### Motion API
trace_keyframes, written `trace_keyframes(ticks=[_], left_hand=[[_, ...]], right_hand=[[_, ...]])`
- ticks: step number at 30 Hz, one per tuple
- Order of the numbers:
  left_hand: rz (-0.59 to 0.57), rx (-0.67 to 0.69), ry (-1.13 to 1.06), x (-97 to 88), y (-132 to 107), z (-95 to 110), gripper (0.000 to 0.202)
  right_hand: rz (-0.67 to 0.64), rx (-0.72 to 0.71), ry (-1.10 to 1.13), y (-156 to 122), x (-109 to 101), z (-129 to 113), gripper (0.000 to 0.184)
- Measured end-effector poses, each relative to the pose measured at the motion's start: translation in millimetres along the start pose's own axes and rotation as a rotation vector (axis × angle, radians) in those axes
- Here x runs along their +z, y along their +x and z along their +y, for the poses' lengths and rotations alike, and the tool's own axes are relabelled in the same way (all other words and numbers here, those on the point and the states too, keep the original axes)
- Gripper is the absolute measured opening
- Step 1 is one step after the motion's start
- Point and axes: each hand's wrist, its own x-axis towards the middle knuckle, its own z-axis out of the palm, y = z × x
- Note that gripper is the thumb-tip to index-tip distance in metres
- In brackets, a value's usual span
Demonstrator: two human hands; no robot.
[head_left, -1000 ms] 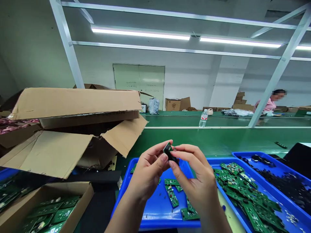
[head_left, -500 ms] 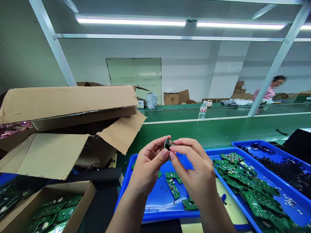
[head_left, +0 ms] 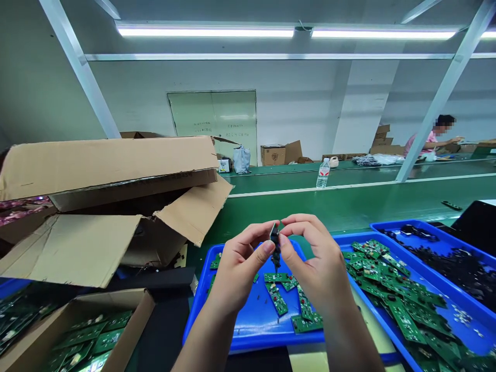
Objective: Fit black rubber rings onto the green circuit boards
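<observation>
A small circuit board (head_left: pixel 275 238) with black parts on it is held up edge-on between both hands, above a blue tray (head_left: pixel 263 338). My left hand (head_left: pixel 236 268) pinches it between thumb and fingers. From the other side, the thumb and fingertips of my right hand (head_left: pixel 320 258) press at the board's face; whether they hold a separate small part cannot be made out. Several green circuit boards (head_left: pixel 277 298) lie scattered in the tray beneath, with tiny dark bits among them.
To the right, a second blue tray (head_left: pixel 395 336) holds piled green boards (head_left: pixel 403 294); another holds black parts (head_left: pixel 457 268). At left stand a large cardboard box (head_left: pixel 116 160) and a smaller box of boards (head_left: pixel 96 330). A bottle (head_left: pixel 323 173) and a co-worker (head_left: pixel 430 142) are farther back.
The board has turned more upright and moved slightly right. My right hand's fingers have shifted on it, and more boards in the tray show. The co-worker's arm now reaches forward.
</observation>
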Motion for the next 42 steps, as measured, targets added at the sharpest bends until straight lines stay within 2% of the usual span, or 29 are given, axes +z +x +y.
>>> trace_keyframes(ticks=[3, 8, 12, 14, 17, 20, 24, 30, 38, 42], left_hand=[[-0.034, -0.054, -0.040, 0.3, -0.7, 2.9, 0.025], [-0.018, -0.185, -0.175, 3.2, -2.8, 9.1, 0.030], [0.003, -0.267, -0.243, 3.5, -4.0, 12.5, 0.036], [0.007, -0.279, -0.253, 2.9, -4.0, 13.4, 0.037], [0.001, -0.267, -0.258, 2.7, -3.8, 13.4, 0.034], [-0.031, -0.255, -0.259, 3.4, -3.7, 13.2, 0.031], [-0.017, -0.260, -0.199, 4.7, -3.7, 15.0, 0.031], [-0.010, -0.186, -0.034, 6.1, -3.4, 16.0, 0.040], [-0.165, -0.145, 0.185, -11.2, -3.1, 17.6, 0.039], [-0.185, -0.109, 0.225, -13.2, -5.1, 20.5, 0.030]], right_hand=[[0.028, -0.012, -0.021, 0.0, 2.3, -2.5, 0.008], [0.080, -0.044, 0.006, -3.4, 7.4, -3.7, 0.006], [0.115, 0.009, 0.085, -5.9, 4.2, -0.5, 0.031], [0.061, -0.024, 0.076, -5.1, -0.2, 0.2, 0.030], [-0.011, -0.114, 0.018, -2.1, -4.4, -0.5, 0.016], [0.016, -0.157, -0.017, 0.6, -2.7, -0.6, 0.012], [0.031, -0.187, -0.050, 2.4, -1.0, 2.4, 0.013], [-0.018, -0.189, -0.110, 1.9, -8.4, 6.7, 0.014], [0.003, -0.256, -0.165, 0.7, -7.9, 8.2, 0.020], [0.101, -0.203, -0.112, 2.2, -8.5, 9.7, 0.026]])
